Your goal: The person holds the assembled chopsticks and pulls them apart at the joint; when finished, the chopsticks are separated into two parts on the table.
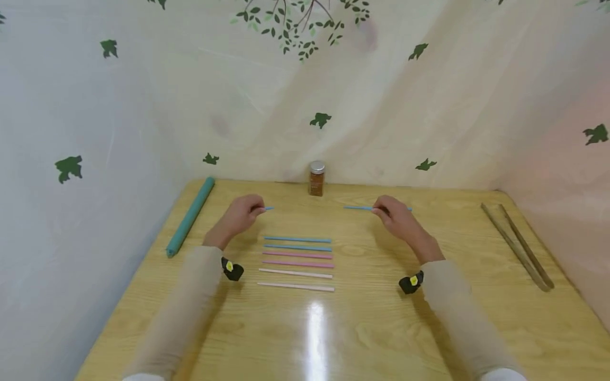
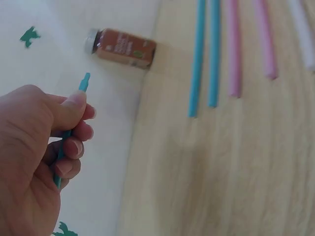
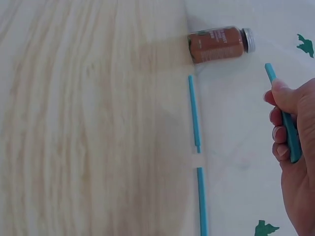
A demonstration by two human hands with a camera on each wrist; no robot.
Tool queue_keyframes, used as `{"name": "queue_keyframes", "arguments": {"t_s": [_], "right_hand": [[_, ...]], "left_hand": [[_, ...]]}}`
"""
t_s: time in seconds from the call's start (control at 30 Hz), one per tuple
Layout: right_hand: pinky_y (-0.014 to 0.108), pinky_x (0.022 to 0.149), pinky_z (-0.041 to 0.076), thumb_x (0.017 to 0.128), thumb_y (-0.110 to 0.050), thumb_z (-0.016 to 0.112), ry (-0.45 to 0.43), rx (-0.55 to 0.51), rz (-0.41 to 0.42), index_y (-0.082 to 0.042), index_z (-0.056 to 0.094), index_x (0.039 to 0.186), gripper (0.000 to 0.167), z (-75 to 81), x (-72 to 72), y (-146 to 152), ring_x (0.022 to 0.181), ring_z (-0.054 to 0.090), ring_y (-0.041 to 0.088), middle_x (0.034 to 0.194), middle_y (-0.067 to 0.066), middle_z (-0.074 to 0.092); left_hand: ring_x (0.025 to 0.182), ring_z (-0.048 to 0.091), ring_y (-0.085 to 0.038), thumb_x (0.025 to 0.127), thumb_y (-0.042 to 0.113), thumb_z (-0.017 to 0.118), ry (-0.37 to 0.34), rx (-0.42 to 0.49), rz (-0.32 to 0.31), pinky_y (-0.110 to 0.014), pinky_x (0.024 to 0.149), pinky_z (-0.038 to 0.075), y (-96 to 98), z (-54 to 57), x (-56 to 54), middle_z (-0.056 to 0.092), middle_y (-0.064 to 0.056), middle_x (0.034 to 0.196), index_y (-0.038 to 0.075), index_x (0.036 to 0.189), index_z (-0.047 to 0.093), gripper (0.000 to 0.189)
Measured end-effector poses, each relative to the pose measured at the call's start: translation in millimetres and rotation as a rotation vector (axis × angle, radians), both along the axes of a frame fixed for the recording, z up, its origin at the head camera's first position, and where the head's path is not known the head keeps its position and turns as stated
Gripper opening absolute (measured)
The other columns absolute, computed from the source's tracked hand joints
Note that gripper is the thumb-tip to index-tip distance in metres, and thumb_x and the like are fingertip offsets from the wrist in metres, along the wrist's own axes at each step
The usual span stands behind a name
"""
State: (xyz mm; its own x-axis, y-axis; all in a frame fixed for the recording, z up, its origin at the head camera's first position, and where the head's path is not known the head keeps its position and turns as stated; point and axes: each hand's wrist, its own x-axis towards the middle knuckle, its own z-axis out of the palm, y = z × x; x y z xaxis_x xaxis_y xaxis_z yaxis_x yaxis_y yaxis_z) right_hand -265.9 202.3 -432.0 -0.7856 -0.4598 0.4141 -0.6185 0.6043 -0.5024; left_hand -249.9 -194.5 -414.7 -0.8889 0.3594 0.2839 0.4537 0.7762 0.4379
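Observation:
In the head view my left hand (image 1: 244, 212) is over the table's back left, pinching a thin blue stick (image 2: 84, 82). The stick's stepped, narrower tip pokes out past the thumb in the left wrist view. My right hand (image 1: 396, 216), back right, grips another blue stick (image 3: 291, 130) between thumb and curled fingers. Beneath it, end to end with a small gap, lie two more blue sticks, one nearer the bottle (image 3: 194, 113) and one farther off (image 3: 202, 201). Two blue sticks (image 1: 297, 239), two pink sticks (image 1: 297, 255) and two pale sticks (image 1: 295, 287) lie in parallel rows at centre.
A brown bottle with a silver lid (image 1: 316, 180) stands at the back centre, near the wall hanging. Along the left edge lies a green rolled tube (image 1: 190, 217). Two brown sticks (image 1: 517, 246), touching or nearly so at their near ends, lie on the right.

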Motion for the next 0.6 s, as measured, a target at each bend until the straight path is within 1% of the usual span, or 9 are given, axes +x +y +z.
{"name": "queue_keyframes", "arguments": {"t_s": [0.03, 0.1, 0.13, 0.2, 0.3, 0.4, 0.5, 0.6], "right_hand": [[0.028, 0.058, 0.034, 0.096, -0.006, 0.054, -0.018, 0.003, -0.005, -0.003, 0.057, 0.088, 0.009, 2.8, 0.2, 5.8, 0.062, 0.037, 0.013, 0.075, 0.007, 0.051], [0.028, 0.058, 0.036, 0.098, -0.011, 0.052, -0.037, 0.005, 0.026, -0.001, 0.058, 0.093, 0.012, 6.6, -1.6, 13.9, 0.063, 0.039, 0.013, 0.079, 0.011, 0.053], [0.027, 0.058, 0.036, 0.099, -0.013, 0.051, -0.045, 0.003, 0.035, -0.002, 0.058, 0.094, 0.014, 7.7, -1.9, 16.4, 0.064, 0.040, 0.013, 0.081, 0.011, 0.054], [0.027, 0.058, 0.038, 0.098, -0.013, 0.052, -0.041, -0.006, 0.025, -0.002, 0.059, 0.094, 0.014, 7.6, -2.2, 19.7, 0.064, 0.042, 0.013, 0.081, 0.010, 0.056], [0.026, 0.058, 0.038, 0.096, -0.012, 0.056, -0.022, -0.023, -0.021, -0.003, 0.061, 0.093, 0.010, 3.5, -2.5, 26.5, 0.064, 0.043, 0.012, 0.080, 0.008, 0.057], [0.027, 0.060, 0.040, 0.095, -0.010, 0.058, -0.014, -0.031, -0.074, -0.003, 0.062, 0.093, 0.007, -4.1, -2.1, 36.2, 0.067, 0.046, 0.012, 0.081, 0.008, 0.059], [0.027, 0.063, 0.042, 0.094, -0.009, 0.060, -0.019, -0.032, -0.124, -0.002, 0.064, 0.093, 0.008, -12.9, -0.8, 47.7, 0.071, 0.049, 0.013, 0.085, 0.009, 0.061], [0.026, 0.065, 0.042, 0.093, -0.010, 0.061, -0.028, -0.032, -0.158, -0.002, 0.065, 0.094, 0.009, -19.2, 0.0, 58.1, 0.074, 0.049, 0.013, 0.088, 0.010, 0.062]], "left_hand": [[0.065, 0.045, -0.019, 0.093, 0.006, 0.059, -0.017, -0.006, -0.006, -0.035, 0.064, 0.039, -3.1, 2.6, -1.4, 0.056, -0.006, 0.074, 0.002, 0.081, 0.060, 0.013], [0.067, 0.045, -0.019, 0.095, 0.009, 0.057, -0.036, -0.004, -0.040, -0.035, 0.066, 0.039, -2.1, 6.7, -5.4, 0.056, -0.006, 0.075, 0.001, 0.084, 0.061, 0.014], [0.067, 0.045, -0.018, 0.095, 0.010, 0.057, -0.044, -0.002, -0.061, -0.034, 0.066, 0.039, 1.0, 7.4, -7.0, 0.056, -0.006, 0.076, 0.001, 0.085, 0.062, 0.015], [0.067, 0.046, -0.018, 0.096, 0.011, 0.057, -0.064, -0.001, -0.087, -0.033, 0.066, 0.040, 11.2, 7.4, -9.1, 0.056, -0.006, 0.076, 0.000, 0.086, 0.062, 0.016], [0.068, 0.046, -0.017, 0.096, 0.011, 0.057, -0.077, 0.013, -0.099, -0.032, 0.066, 0.040, 29.7, 3.1, -13.0, 0.057, -0.005, 0.077, 0.000, 0.086, 0.063, 0.016], [0.069, 0.047, -0.018, 0.096, 0.013, 0.057, -0.088, 0.028, -0.119, -0.033, 0.067, 0.041, 48.1, -3.3, -17.9, 0.058, -0.005, 0.079, 0.000, 0.088, 0.064, 0.016], [0.073, 0.052, -0.018, 0.096, 0.014, 0.057, -0.085, 0.036, -0.145, -0.034, 0.070, 0.045, 68.1, -9.8, -23.4, 0.061, -0.006, 0.084, 0.002, 0.090, 0.064, 0.015], [0.082, 0.056, -0.021, 0.096, 0.013, 0.057, -0.077, 0.033, -0.168, -0.036, 0.077, 0.048, 88.5, -16.1, -27.1, 0.064, -0.009, 0.089, 0.002, 0.092, 0.066, 0.014]]}}
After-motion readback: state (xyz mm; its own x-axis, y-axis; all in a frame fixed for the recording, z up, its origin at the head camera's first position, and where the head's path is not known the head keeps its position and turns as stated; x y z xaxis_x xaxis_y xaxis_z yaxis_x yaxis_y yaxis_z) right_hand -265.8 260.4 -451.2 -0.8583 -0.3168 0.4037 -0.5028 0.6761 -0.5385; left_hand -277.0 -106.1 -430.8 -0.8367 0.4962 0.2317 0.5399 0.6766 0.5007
